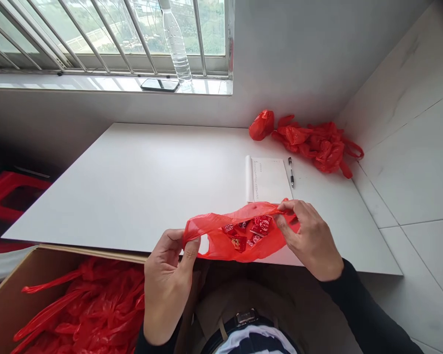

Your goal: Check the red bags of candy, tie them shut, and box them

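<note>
A thin red plastic bag (pixel 212 223) is stretched sideways between my two hands at the table's front edge. My left hand (pixel 172 275) pinches its left handle between thumb and fingers. On the other side, my right hand (pixel 308 236) grips the right part of the rim. The bag's mouth faces up, and several small red wrapped packets (pixel 261 225) with white print show inside it. Just beyond the bag lies an open notepad (pixel 271 179) with small writing down its left side. A black-and-clear pen (pixel 291 172) rests to the right of the notepad.
Crumpled red bags (pixel 319 142) and a small red bundle (pixel 262 125) sit at the white table's (pixel 151 182) back right. A cardboard box (pixel 55 268) full of red bags stands front left. The windowsill holds a water bottle (pixel 177 49) and a phone (pixel 160 85). Tiled wall (pixel 413 172) borders the right.
</note>
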A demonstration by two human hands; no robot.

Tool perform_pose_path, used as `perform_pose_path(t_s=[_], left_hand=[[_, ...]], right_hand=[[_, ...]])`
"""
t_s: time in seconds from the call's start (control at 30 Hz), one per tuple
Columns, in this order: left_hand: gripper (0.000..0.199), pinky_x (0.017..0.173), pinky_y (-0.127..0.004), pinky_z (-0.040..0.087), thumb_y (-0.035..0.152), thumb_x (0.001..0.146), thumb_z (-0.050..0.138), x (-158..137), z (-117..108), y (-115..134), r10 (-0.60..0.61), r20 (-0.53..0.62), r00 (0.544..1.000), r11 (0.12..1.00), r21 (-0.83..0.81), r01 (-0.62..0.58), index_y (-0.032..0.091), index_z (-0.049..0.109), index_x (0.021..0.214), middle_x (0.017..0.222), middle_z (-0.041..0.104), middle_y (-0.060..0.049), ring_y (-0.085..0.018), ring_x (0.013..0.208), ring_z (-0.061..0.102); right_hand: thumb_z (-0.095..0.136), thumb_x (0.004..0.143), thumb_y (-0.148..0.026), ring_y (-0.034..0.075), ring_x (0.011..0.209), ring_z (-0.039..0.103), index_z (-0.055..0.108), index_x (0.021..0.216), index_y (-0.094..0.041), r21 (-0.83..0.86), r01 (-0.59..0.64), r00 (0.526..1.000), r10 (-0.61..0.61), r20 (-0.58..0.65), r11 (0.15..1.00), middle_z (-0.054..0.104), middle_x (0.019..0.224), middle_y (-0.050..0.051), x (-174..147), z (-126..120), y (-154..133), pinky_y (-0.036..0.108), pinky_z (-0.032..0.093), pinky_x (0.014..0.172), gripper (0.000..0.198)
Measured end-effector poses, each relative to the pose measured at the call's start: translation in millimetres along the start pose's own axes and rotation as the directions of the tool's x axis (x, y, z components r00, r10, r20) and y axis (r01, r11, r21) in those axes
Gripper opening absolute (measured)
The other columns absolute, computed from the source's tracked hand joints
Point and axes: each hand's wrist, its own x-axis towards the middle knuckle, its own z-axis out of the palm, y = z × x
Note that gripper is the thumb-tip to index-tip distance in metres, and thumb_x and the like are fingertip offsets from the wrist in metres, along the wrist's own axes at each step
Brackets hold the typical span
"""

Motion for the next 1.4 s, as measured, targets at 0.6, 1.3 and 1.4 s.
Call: perform_pose_path(t_s=[0.6, 1.3, 1.4], left_hand=[[0.040, 0.105, -0.043, 0.047, 0.029, 0.101, 0.052, 23, 29, 25, 0.256, 0.265, 0.929, 0.926, -0.344, -0.157, 0.036, 0.049, 0.140, 0.090, 0.069, -0.002, -0.020, 0.101, 0.067], [0.038, 0.053, -0.025, 0.039, 0.046, 0.100, 0.049, 44, 59, 45, 0.050, 0.643, 0.764, 0.994, -0.105, 0.023, 0.019, 0.049, 0.072, 0.066, 0.045, 0.002, -0.011, 0.057, 0.040], [0.035, 0.052, -0.024, 0.043, 0.051, 0.095, 0.056, 45, 58, 41, -0.075, 0.606, 0.792, 0.970, -0.138, 0.198, 0.020, 0.058, 0.079, 0.067, 0.049, 0.001, -0.012, 0.058, 0.046]], right_hand=[[0.071, 0.079, -0.015, 0.018, 0.091, 0.060, 0.046, 0.092, -0.026, 0.540, 0.082, 0.992, -0.016, -0.126, 0.838, 0.057, 0.091, -0.002, -4, -50, -39, 0.032, 0.048, 0.085, 0.031], [0.054, 0.098, -0.018, 0.017, 0.114, 0.060, 0.053, 0.139, -0.027, 0.582, 0.151, 0.957, -0.267, 0.118, 0.799, 0.065, 0.123, 0.003, 38, -36, -62, 0.036, 0.048, 0.101, 0.042], [0.056, 0.099, -0.023, 0.015, 0.100, 0.063, 0.066, 0.117, -0.025, 0.611, 0.076, 0.954, -0.235, 0.185, 0.788, 0.069, 0.106, 0.000, 39, -30, -56, 0.031, 0.051, 0.092, 0.021]])
